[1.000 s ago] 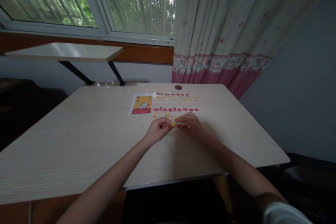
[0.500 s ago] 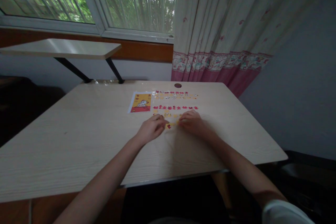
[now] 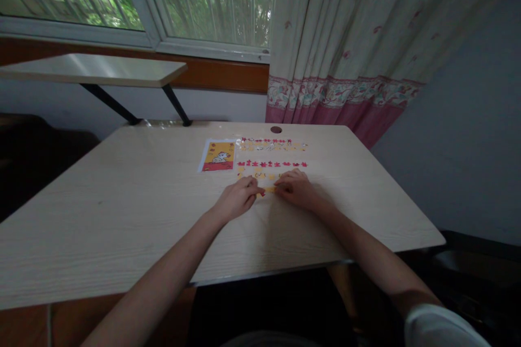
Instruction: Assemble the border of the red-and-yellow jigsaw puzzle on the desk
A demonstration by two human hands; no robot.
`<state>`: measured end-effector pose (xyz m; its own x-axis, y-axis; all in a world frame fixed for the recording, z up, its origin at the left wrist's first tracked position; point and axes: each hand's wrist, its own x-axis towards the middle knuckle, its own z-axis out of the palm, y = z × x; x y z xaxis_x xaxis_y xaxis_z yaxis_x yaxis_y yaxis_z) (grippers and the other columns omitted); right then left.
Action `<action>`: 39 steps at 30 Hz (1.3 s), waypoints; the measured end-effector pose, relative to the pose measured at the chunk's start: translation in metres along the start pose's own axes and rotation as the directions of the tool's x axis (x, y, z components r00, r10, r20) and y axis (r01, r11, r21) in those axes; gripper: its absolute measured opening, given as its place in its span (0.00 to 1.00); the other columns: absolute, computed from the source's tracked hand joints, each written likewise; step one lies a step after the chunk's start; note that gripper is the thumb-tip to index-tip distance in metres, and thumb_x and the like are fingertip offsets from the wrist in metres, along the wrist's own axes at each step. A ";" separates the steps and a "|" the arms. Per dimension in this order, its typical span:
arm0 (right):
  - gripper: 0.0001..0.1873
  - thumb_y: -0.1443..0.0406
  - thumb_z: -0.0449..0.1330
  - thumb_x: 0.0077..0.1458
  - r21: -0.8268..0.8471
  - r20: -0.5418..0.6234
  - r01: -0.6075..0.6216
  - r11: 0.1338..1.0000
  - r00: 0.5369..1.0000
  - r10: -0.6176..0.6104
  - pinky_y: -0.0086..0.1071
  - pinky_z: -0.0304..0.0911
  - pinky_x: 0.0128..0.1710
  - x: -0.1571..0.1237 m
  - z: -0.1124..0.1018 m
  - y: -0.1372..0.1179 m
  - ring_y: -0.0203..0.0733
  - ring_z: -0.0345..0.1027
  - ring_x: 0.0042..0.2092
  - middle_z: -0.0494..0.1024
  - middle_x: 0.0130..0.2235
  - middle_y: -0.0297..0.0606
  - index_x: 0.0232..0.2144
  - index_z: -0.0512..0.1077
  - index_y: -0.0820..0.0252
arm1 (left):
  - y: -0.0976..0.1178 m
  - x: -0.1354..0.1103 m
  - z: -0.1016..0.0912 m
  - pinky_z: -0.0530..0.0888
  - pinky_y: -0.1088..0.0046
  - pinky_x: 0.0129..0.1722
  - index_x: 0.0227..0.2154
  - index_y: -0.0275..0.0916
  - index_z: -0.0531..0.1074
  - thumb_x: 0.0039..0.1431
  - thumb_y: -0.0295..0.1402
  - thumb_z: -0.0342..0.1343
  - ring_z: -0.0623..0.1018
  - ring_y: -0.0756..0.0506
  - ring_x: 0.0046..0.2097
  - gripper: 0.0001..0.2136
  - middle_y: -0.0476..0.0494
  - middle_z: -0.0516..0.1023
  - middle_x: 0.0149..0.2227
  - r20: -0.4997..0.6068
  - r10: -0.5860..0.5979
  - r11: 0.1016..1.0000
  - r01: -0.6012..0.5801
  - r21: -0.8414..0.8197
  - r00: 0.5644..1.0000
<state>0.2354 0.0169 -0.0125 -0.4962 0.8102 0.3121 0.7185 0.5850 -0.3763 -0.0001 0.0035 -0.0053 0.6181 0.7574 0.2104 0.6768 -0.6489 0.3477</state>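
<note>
Small yellow jigsaw puzzle pieces (image 3: 269,190) lie on the table between my two hands. With its fingers pressed together, my left hand (image 3: 238,198) holds down a yellow piece with a red mark (image 3: 262,193), which the index finger partly covers. On the other side, the curled fingers of my right hand (image 3: 298,190) pinch the right end of the yellow pieces; the fingertips hide part of them. Just beyond lies a row of red puzzle pieces (image 3: 272,164). Loose yellow pieces (image 3: 260,175) sit nearer my hands.
A picture card (image 3: 218,157) showing a white animal on yellow and red lies left of the pieces. Further rows of puzzle pieces (image 3: 272,146) are behind. The table (image 3: 122,217) has a round hole (image 3: 275,129) at its back edge and a raised shelf (image 3: 93,70) at back left.
My right hand has shifted slightly left, closer to my left hand. My left fingers have moved onto the red-marked piece, covering more of it. The view has tilted slightly.
</note>
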 end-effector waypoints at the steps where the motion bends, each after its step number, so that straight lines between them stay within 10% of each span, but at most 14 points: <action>1: 0.08 0.62 0.60 0.52 0.006 0.007 0.005 1.000 1.000 -0.005 0.36 0.53 0.44 0.001 0.000 -0.001 0.41 0.63 0.42 0.76 0.38 0.38 0.35 0.76 0.56 | 0.001 0.000 -0.001 0.70 0.69 0.43 0.43 0.46 0.74 0.57 0.25 0.45 0.70 0.44 0.43 0.16 0.43 0.68 0.40 0.004 -0.001 1.000 0.001 0.011 1.000; 14: 0.06 0.62 0.61 0.51 -0.028 0.055 -0.028 0.999 0.998 0.029 0.35 0.52 0.44 0.008 -0.002 -0.015 0.41 0.62 0.40 0.76 0.35 0.38 0.30 0.76 0.56 | 0.003 0.001 0.000 0.70 0.67 0.44 0.43 0.44 0.72 0.58 0.26 0.44 0.69 0.44 0.46 0.15 0.42 0.68 0.42 0.037 -0.009 0.998 0.007 0.060 0.999; 25: 0.08 0.61 0.57 0.56 0.010 -0.061 0.177 0.984 0.982 -0.176 0.34 0.59 0.40 -0.004 -0.038 0.051 0.39 0.69 0.37 0.78 0.33 0.37 0.31 0.75 0.57 | -0.006 -0.003 -0.002 0.70 0.68 0.44 0.43 0.41 0.72 0.58 0.26 0.45 0.70 0.44 0.45 0.14 0.42 0.69 0.41 -0.044 0.027 0.996 -0.024 0.081 0.999; 39: 0.05 0.62 0.62 0.51 -0.086 0.049 0.037 0.996 0.998 -0.033 0.33 0.53 0.40 0.004 0.000 0.000 0.39 0.63 0.36 0.76 0.32 0.37 0.29 0.76 0.57 | -0.005 -0.003 0.001 0.71 0.68 0.42 0.45 0.45 0.73 0.56 0.23 0.45 0.70 0.45 0.43 0.18 0.43 0.67 0.41 0.005 0.054 0.998 -0.054 0.035 0.999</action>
<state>0.2332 0.0201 -0.0114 -0.5430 0.7914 0.2808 0.7389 0.6092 -0.2880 -0.0050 0.0045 -0.0081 0.6558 0.7209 0.2242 0.6560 -0.6911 0.3035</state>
